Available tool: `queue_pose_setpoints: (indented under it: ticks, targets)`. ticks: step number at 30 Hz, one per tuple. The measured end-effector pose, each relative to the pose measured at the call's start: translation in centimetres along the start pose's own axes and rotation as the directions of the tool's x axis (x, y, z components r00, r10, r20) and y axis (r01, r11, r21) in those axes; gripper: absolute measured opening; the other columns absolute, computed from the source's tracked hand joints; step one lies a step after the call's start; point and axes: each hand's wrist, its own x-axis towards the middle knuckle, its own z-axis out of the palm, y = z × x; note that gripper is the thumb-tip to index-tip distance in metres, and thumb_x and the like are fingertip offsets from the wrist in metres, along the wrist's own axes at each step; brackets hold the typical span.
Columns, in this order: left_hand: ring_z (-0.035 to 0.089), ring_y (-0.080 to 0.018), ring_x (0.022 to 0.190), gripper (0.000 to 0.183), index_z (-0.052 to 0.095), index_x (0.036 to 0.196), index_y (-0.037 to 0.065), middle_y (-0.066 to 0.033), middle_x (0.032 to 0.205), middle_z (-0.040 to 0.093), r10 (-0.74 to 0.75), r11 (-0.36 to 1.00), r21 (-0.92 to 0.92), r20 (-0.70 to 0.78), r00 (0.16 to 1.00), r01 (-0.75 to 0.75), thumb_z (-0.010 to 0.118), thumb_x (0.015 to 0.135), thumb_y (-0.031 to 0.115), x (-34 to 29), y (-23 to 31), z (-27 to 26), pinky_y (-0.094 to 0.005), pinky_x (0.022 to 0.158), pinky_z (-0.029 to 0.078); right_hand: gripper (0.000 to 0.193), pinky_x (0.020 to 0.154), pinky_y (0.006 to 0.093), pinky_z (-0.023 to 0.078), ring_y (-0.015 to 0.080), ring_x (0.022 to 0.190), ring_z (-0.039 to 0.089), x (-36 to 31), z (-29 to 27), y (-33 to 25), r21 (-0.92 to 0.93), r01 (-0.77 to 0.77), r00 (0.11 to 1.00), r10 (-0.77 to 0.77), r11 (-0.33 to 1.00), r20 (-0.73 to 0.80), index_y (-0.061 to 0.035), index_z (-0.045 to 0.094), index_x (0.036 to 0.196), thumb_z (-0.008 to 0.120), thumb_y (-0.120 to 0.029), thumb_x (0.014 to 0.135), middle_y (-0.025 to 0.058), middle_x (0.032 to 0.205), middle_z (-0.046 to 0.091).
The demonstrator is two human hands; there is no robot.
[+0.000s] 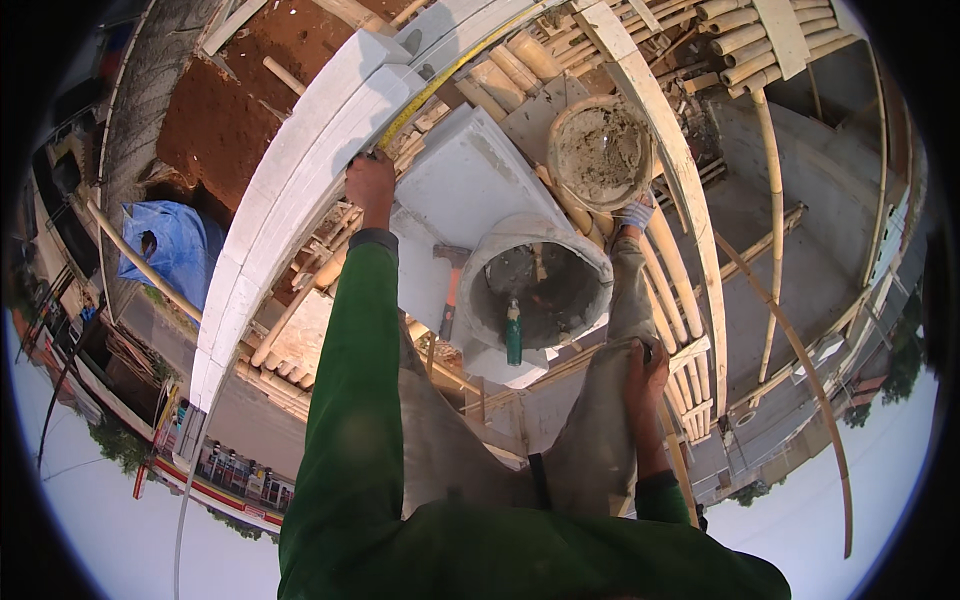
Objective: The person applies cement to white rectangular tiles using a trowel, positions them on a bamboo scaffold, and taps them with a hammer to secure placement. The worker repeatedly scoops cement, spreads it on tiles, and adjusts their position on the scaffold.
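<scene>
My left hand [372, 190] is closed at the inner edge of a pale block wall [300, 165], where a yellow tape measure [432, 88] runs from my fingers along the wall toward the far side. My right hand [648, 375] rests curled at my right knee, with something small and dark by its fingers that I cannot make out. Between my legs stands a grey bucket [600, 268], mortar smeared inside, and a green-handled tool [514, 335] lies in its mouth. Left of the bucket is a hammer [449, 300] with a red and black handle. Beyond it lies a large pale block [470, 165].
A round basin of mortar [600, 155] sits beyond my right foot. Bamboo poles [668, 265] form the platform, with a wooden beam [690, 170] arching along the right. Outside the wall are red soil [225, 120] and a blue tarp [178, 245]. Upright bamboo [775, 220] stands far right.
</scene>
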Motion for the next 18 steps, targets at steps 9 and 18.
queue_pose_setpoints:
  ticks: [9, 18]
  targets:
    - [0.075, -0.0409, 0.104, 0.051, 0.079, 0.108, 0.004, -0.0231, 0.111, 0.076, 0.003, 0.999, 0.05, 0.0, 1.0, -0.003, 0.067, 0.089, 0.05, 0.7, 0.1, 0.3, -0.0502, 0.093, 0.059, 0.034, 0.093, 0.0507, 0.046, 0.0429, 0.105, 0.059, 0.4, 0.6, 0.2, -0.076, 0.063, 0.997, -0.066, 0.995, -0.037, 0.0041, 0.066, 0.103, 0.064, -0.029, 0.099, 0.0244, 0.104, 0.065]
    - [0.072, -0.0378, 0.112, 0.055, 0.077, 0.12, 0.005, -0.0208, 0.12, 0.075, -0.024, 0.995, 0.095, -0.004, 1.0, 0.024, 0.067, 0.09, 0.05, 0.1, 0.7, -0.5, -0.048, 0.099, 0.057, 0.037, 0.1, 0.0506, 0.045, 0.0415, 0.113, 0.058, 0.7, 1.1, 1.3, -0.139, 0.008, 1.0, -0.011, 0.99, -0.022, 0.0057, 0.066, 0.108, 0.064, -0.029, 0.097, 0.0221, 0.112, 0.067]
